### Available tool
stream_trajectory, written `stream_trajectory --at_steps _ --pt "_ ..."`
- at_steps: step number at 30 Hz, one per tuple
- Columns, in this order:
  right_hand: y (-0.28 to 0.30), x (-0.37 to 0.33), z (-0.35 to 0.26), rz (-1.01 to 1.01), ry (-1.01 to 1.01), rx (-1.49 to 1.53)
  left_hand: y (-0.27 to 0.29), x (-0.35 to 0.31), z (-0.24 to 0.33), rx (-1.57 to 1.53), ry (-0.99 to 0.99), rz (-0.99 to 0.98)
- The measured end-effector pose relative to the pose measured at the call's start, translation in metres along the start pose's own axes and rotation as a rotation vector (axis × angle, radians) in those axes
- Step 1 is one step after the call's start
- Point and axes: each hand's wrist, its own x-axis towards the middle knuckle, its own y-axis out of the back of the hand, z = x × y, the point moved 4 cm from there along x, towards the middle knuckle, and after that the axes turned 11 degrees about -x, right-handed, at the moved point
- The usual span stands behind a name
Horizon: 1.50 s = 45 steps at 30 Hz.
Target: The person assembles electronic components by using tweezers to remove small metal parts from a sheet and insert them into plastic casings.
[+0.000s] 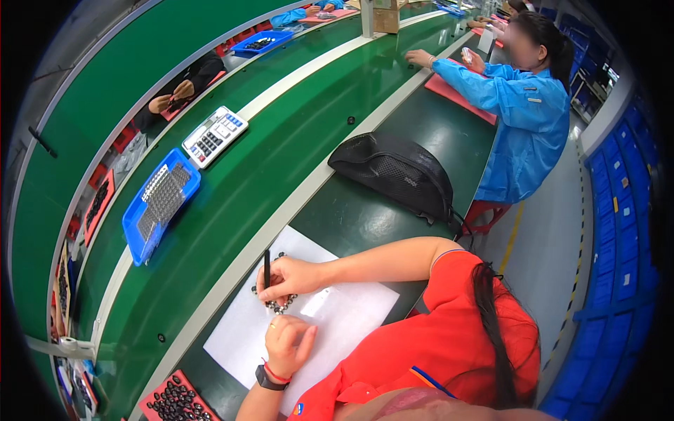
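A slim black pen-like tool (267, 269) stands nearly upright in my right hand (293, 276), whose fingers are closed around it. Beneath and around that hand, several small dark and silvery round pieces (283, 306) lie on a white sheet (351, 309); my fingers hide some of them. Just nearer to me, my left hand (286, 345) rests on the sheet beside these pieces. Its fingers are loosely bent, the thumb stands apart, and I see nothing held. A dark watch and a red band circle the left wrist.
A red tray (175, 400) of dark oval pieces sits at the lower left. Beyond the sheet lies a black mesh bag (397, 172). A blue tray (163, 200) and a white compartment box (215, 137) stand on the green conveyor (295, 140). A co-worker in blue (519, 105) sits farther along.
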Motion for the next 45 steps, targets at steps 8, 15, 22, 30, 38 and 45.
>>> stream_trajectory --at_steps 8,15,22,30,38,45 --pt "-0.001 -0.015 -0.024 0.401 0.518 -0.417 0.0 0.002 -0.005 -0.158 0.233 0.059" --pt "-0.017 -0.026 -0.038 0.345 0.6 -0.445 -0.003 0.001 -0.009 -0.094 0.056 -0.124" --pt "-0.024 -0.033 -0.046 0.314 0.836 -0.71 0.002 0.0 -0.001 -0.018 0.003 -0.059" --pt "-0.037 -0.042 -0.049 0.243 1.013 -0.97 -0.001 -0.028 -0.03 -0.865 0.402 0.083" --pt "-0.041 -0.049 -0.044 0.323 1.161 -1.128 -0.004 -0.027 -0.035 -0.592 0.395 -0.269" --pt "-0.032 -0.042 -0.047 0.336 1.009 -1.108 -0.002 -0.02 -0.023 -0.579 0.228 -0.046"
